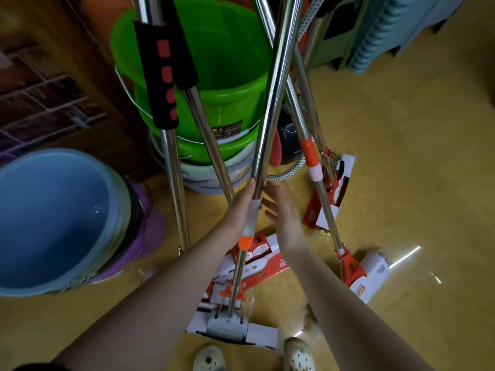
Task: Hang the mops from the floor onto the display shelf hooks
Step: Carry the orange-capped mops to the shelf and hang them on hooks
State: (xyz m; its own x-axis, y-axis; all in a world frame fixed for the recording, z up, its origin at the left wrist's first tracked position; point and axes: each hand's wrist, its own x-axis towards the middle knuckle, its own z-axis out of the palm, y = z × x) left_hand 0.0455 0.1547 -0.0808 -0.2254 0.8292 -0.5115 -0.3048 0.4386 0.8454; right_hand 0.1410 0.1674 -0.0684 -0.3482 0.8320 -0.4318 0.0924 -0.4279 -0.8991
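Observation:
Several steel-handled mops stand on the yellow floor with their poles crossing in front of me. My left hand point(239, 210) grips the pole of the nearest mop point(270, 108) at its white and orange collar; the head of this mop point(227, 326) rests by my feet in red and white packaging. My right hand point(284, 212) is open just right of that pole, fingers spread, holding nothing. A second mop point(318, 183) leans to the right, its orange head point(353, 271) on the floor. Two poles with black and red foam grips point(166, 76) hang at the left.
A stack of green buckets point(227, 57) stands behind the poles. Blue and purple basins point(61, 218) sit at the left. A wire shelf point(45, 97) is at the far left, and blue plastic furniture point(383, 30) at the upper right. My shoes point(297, 356) are at the bottom.

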